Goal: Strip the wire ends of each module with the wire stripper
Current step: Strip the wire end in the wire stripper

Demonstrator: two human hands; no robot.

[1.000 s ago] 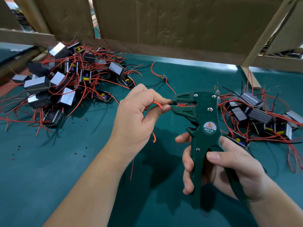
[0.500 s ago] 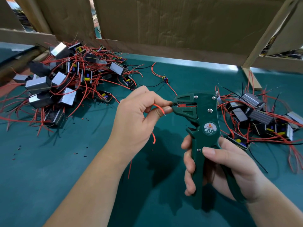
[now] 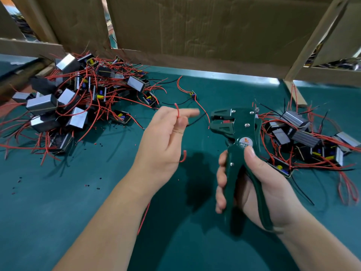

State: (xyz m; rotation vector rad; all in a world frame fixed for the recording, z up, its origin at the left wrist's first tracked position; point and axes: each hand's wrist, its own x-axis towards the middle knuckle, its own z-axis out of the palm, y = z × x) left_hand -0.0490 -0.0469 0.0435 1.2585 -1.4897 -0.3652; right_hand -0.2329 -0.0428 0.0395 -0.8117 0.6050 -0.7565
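Left pile of modules (image 3: 74, 106): at 10 o'clock on the green mat (image 3: 58, 192). These are metal-cased units tangled in red leads, and whether they are stripped cannot be told.
Left hand (image 3: 164, 141): at centre, raised off the mat. The thumb and curled fingers pinch a red wire, and the index finger points straight toward 3 o'clock.
Red wire (image 3: 177, 112): its tip stands toward 12 o'clock above the pinch, apart from the tool. Its module is hidden, and the tip is too small to judge bare.
Wire stripper (image 3: 240, 132): upright, with its head toward 9 o'clock and its jaws parted on nothing.
Right hand (image 3: 254, 188): at 4 o'clock, fingers and thumb wrapped round both handles.
Right pile of modules (image 3: 304, 137): at 3 o'clock.
Step in hand: probably between strips, with the wire out of the tool.
Next move: calls for turning an end toward 3 o'clock, seating it squarely in the jaws, then squeezing.
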